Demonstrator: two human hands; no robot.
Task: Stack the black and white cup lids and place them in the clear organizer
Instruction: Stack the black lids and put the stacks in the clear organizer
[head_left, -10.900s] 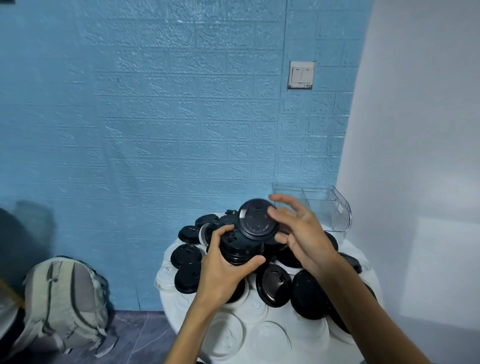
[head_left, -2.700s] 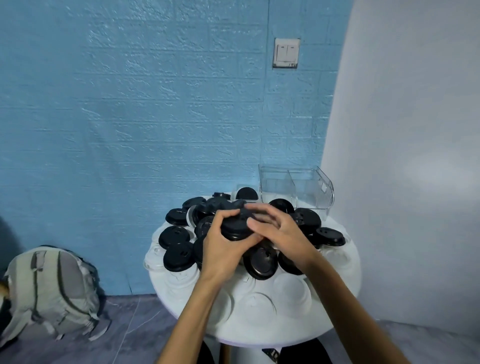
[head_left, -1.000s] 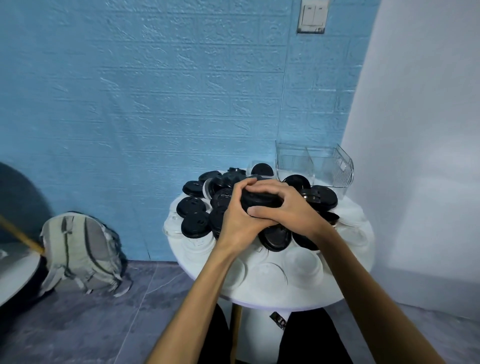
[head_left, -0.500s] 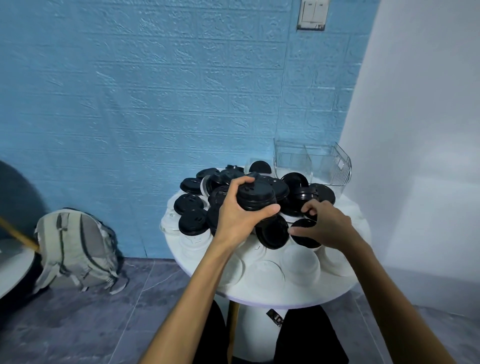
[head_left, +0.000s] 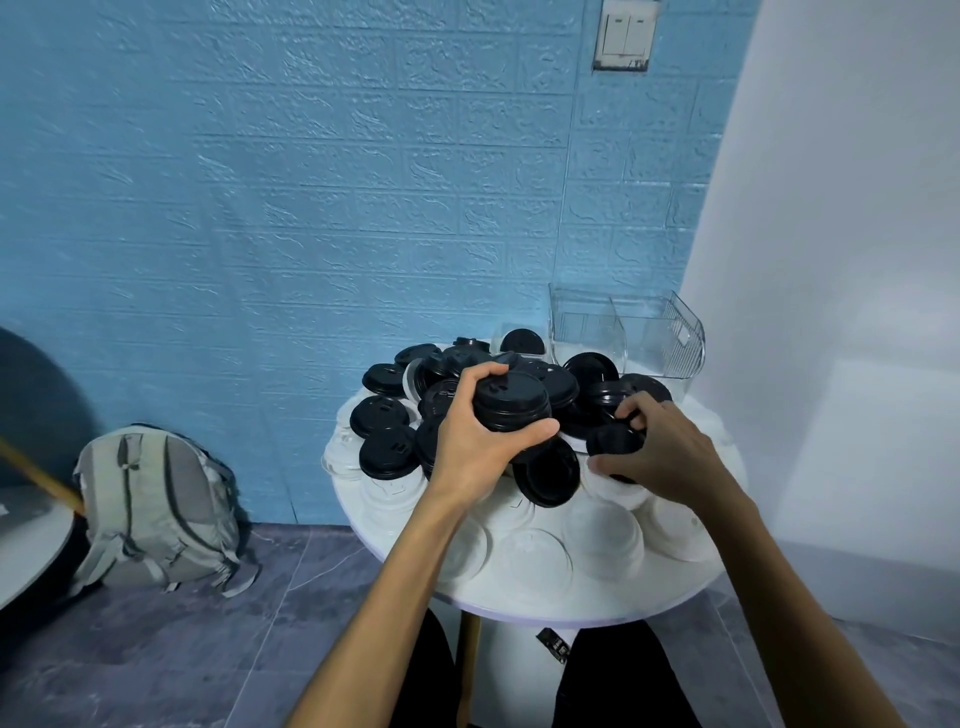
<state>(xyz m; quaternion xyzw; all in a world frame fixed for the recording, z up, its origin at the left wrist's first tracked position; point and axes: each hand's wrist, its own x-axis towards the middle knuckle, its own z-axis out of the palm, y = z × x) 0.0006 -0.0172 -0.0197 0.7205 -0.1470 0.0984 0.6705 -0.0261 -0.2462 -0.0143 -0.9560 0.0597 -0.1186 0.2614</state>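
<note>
Since a second ago the right hand (head_left: 657, 449) has come off the stack of black lids (head_left: 511, 402) and dropped to the loose lids on the right of the round white table (head_left: 571, 605), and the pose has barely changed in the last half second.

Head view: the left hand (head_left: 475, 441) grips the stack alone — fingers curled over its far left edge, thumb hooked under its near right edge, so the stack sits between them, raised a little above the pile. The top lid faces up, its sip slot visible. The right hand's fingers are curled round a single black lid (head_left: 613, 441) lying among the others; index finger on its far rim, thumb at its near rim, pinching it. Whether it is lifted off the table cannot be told.

Loose black lids (head_left: 384, 415) crowd the far half of the table, one of them (head_left: 548, 470) tilted on edge just under the left thumb. White lids (head_left: 535, 564) cover the near half. The clear organizer (head_left: 649, 332) stands at the far right edge of the table, against the blue wall (head_left: 311, 182), well apart from both hands — no lids show inside it.

A grey backpack (head_left: 156, 512) leans on the wall at the left, on the dark floor (head_left: 156, 654). A light switch (head_left: 623, 34) sits high on the wall.
</note>
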